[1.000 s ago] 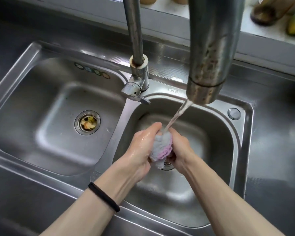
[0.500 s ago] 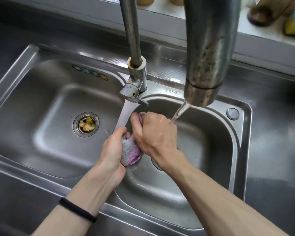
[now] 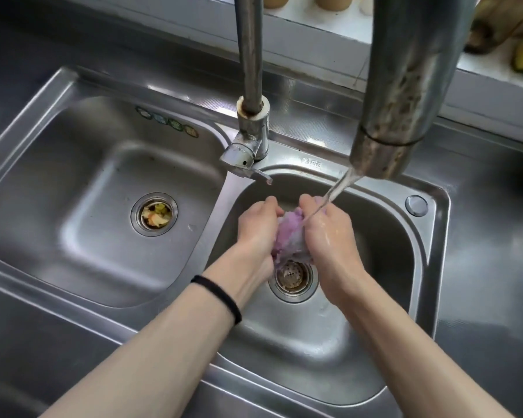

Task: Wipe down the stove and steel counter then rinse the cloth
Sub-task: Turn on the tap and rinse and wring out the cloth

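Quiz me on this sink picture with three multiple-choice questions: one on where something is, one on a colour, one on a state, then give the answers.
1. Where do the food scraps lie?
A. left basin's drain strainer
B. right basin's drain strainer
C. the counter

2. What colour is most of the crumpled wet cloth gripped by the left hand and the right hand?
A. green
B. pinkish purple
C. black

3. What state is the steel tap spout in?
A. off
B. running
C. capped

Answers:
1 A, the scraps sit in the left drain.
2 B, purple shows between the hands.
3 B, a water stream falls from it towards the cloth.
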`<state>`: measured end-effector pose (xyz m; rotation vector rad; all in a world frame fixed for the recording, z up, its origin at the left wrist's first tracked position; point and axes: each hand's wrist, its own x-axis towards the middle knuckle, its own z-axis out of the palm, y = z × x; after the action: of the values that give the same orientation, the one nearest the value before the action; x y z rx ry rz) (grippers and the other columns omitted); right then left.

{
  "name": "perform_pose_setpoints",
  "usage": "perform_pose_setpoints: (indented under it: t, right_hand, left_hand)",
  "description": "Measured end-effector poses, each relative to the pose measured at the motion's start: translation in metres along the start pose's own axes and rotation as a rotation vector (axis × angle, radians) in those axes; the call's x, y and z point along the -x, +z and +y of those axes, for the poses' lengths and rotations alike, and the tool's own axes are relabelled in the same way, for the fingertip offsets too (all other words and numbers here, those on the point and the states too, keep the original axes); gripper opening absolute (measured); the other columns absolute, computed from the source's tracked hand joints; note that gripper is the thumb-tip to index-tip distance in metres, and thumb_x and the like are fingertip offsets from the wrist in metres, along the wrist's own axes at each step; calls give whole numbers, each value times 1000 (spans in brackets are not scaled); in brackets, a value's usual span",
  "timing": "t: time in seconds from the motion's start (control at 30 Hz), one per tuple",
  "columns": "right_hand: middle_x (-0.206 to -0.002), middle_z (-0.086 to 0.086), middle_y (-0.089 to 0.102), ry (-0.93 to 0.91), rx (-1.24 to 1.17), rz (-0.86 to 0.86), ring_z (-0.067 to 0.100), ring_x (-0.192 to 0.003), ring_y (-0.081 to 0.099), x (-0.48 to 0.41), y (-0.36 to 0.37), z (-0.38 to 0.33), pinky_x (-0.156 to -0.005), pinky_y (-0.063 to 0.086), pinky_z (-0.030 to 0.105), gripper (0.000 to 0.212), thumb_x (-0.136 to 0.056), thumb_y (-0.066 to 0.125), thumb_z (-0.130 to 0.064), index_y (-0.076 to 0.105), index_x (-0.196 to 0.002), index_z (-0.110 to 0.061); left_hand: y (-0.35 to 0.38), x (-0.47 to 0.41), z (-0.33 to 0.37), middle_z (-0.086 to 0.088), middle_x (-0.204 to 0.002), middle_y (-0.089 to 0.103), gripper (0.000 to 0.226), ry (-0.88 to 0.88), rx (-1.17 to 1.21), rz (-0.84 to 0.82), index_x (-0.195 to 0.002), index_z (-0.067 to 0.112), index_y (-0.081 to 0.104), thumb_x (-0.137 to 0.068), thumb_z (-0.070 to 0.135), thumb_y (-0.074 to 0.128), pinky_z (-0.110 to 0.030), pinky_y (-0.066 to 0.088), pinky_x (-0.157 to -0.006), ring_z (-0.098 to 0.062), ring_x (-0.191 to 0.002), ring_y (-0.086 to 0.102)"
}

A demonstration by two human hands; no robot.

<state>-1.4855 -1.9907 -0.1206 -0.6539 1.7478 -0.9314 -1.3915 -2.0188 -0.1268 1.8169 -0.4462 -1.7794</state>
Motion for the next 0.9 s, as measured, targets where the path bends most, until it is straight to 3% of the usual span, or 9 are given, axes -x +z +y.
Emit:
perform_pose_setpoints:
  t: [0.1,0.17,0.27,0.37,0.53,0.67,0.73,0.8,0.9]
  right_hand:
    - [-63,3,62,-213,288,94,31,-69,58,36,3,-20,-67,50,42,39,-94,45,-45,49,-76,-11]
    - [-80,2,69,-306,507,153,32,-82,62,54,13,-24,-68,45,41,46,-97,31,-54,55,-84,-18]
    - [-103,5,70,-443,784,198,35,-93,66,67,25,-18,-70,43,40,57,-99,16,-53,62,-103,-21]
    - [-93,11,74,-542,789,202,40,-79,69,67,26,-6,-62,48,39,64,-97,15,-48,69,-101,-13]
    - [-71,13,69,-533,752,286,44,-63,65,39,35,16,-53,45,38,51,-97,29,-40,66,-74,-13]
    - [-95,21,73,-111,686,172,46,-90,66,-9,19,31,-74,46,42,52,-99,34,-46,73,-93,-12]
    - [-108,20,73,230,331,81,41,-100,67,-22,11,35,-88,54,42,45,-100,43,-41,74,-101,-9]
    - [-100,17,74,492,-177,-37,32,-89,71,-21,7,39,-82,58,38,35,-101,50,-32,71,-96,-5]
    - [-93,14,72,640,-554,-239,28,-84,72,-12,0,38,-81,58,35,38,-100,51,-38,71,-91,-7]
  left_hand:
    - [3,3,-1,8,-40,38,63,-62,-4,-246,-36,15,44,-98,20,49,-11,20,-44,-6,-32,29]
    - [7,9,-1,9,-59,30,46,-11,32,-328,-51,23,45,-96,19,49,-23,11,-65,-10,-54,19]
    - [-2,15,-11,3,-82,38,26,9,11,-353,-83,20,45,-108,18,40,-14,40,-63,-6,-67,44]
    - [-14,21,-22,-14,-79,46,27,98,109,-390,-101,6,51,-93,31,48,-23,46,-66,-15,-71,51]
    - [-12,22,-20,8,-49,41,36,-211,218,-302,-59,18,43,-90,31,57,-19,40,-49,-9,-50,43]
    - [-15,19,-30,1,-44,48,48,-279,171,-222,-60,17,52,-106,31,53,-16,41,-35,-11,-33,49]
    - [-13,26,-30,-6,-60,60,35,-293,199,-252,-71,11,62,-102,28,58,-21,51,-49,-17,-48,62]
    - [-11,29,-27,-11,-79,66,21,-259,273,-296,-84,8,70,-97,20,59,-28,57,-68,-22,-67,68]
    - [-10,28,-20,-16,-100,66,20,-202,447,-311,-107,6,68,-97,13,52,-39,56,-93,-28,-89,69]
